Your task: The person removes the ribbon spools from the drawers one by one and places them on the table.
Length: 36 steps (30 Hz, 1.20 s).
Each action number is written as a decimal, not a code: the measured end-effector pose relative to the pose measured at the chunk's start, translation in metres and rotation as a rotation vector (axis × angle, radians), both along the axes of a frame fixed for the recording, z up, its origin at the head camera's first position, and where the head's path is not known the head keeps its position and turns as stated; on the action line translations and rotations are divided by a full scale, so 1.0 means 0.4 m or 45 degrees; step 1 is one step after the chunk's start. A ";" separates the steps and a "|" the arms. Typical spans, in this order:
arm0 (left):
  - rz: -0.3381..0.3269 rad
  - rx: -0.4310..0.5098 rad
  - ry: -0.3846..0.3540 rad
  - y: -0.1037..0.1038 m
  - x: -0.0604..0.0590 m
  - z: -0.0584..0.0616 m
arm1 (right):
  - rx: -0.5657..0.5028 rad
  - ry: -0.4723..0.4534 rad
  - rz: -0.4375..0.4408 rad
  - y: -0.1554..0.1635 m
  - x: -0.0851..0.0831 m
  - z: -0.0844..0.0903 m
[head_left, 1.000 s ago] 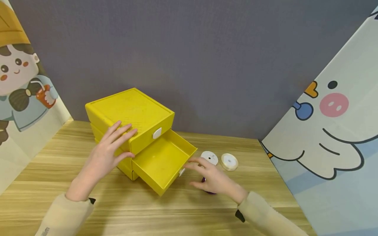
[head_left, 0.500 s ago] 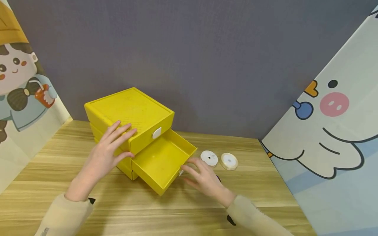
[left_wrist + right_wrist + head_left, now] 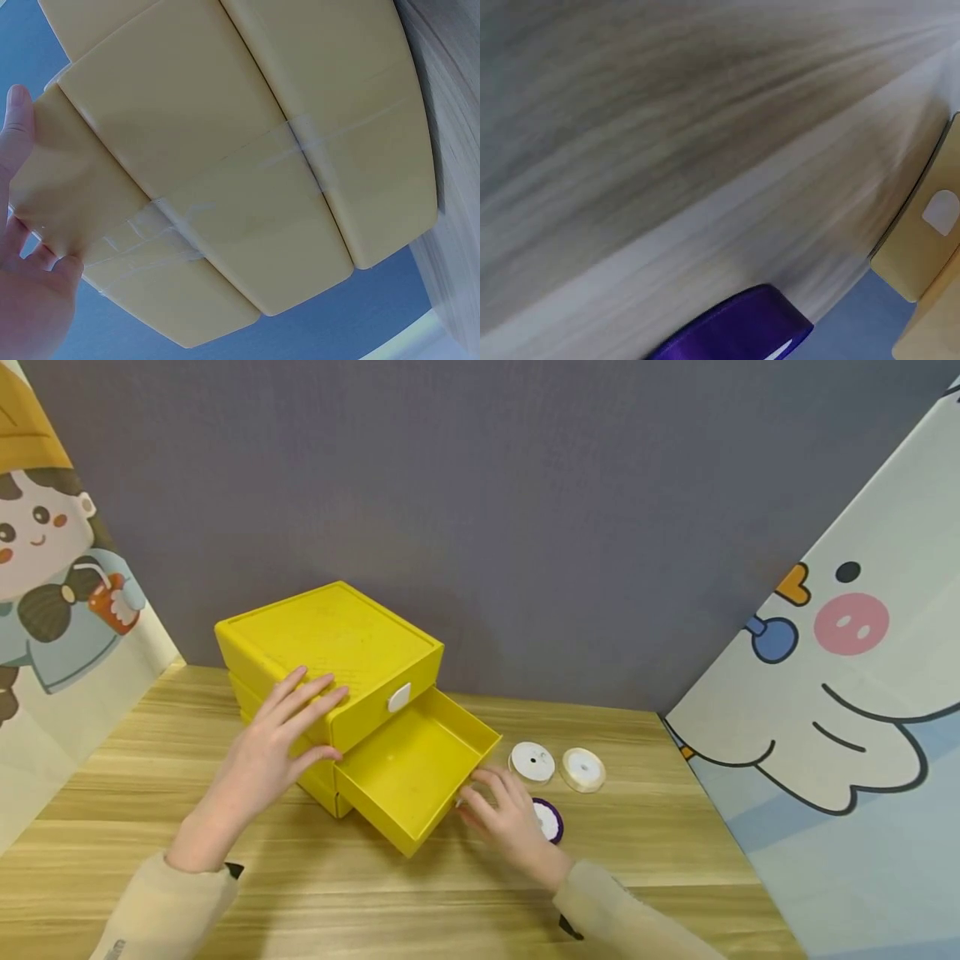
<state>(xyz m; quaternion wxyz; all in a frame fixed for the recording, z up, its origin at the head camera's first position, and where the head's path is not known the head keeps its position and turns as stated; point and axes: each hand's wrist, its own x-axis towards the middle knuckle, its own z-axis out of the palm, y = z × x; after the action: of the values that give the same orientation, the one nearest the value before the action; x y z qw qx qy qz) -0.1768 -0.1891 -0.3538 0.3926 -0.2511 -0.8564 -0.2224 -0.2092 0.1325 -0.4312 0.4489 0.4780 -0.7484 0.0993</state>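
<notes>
A yellow drawer unit [image 3: 330, 627] stands at the left of the table, its second drawer [image 3: 408, 768] pulled out with nothing inside. My left hand [image 3: 270, 743] rests on the unit's top corner, fingers straight over the top and thumb along the front edge. In the left wrist view, the same hand [image 3: 34, 300] lies at the top edge of the unit's side. My right hand [image 3: 510, 822] pinches the small white handle at the front of the pulled-out drawer, its fingers covering most of the handle. The right wrist view shows no hand.
Right of the drawer stand a white ribbon spool [image 3: 532, 762] and a cream ribbon spool [image 3: 583, 770]. A purple ribbon spool [image 3: 553, 820] lies partly behind my right hand. A grey panel [image 3: 525, 527] closes off the back; printed panels flank both sides.
My right hand has moved left to the drawer handle, and its fingers have closed in there. More of the purple spool shows behind it. My left hand and the drawer have stayed put.
</notes>
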 end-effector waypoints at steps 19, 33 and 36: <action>-0.002 -0.014 -0.015 -0.002 -0.001 0.000 | 0.024 0.014 0.024 -0.061 -0.030 0.016; 0.005 -0.026 0.000 -0.003 -0.003 0.000 | 0.006 -0.027 -0.024 -0.150 -0.073 0.014; 0.003 -0.025 0.000 -0.003 -0.003 0.000 | 0.005 -0.063 -0.051 -0.167 -0.075 0.015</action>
<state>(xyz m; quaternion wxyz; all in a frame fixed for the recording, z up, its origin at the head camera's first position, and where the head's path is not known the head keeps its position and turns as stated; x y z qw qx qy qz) -0.1780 -0.1902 -0.3540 0.3905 -0.2540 -0.8587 -0.2137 -0.2392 0.0656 -0.4250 0.4313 0.4610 -0.7689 0.1006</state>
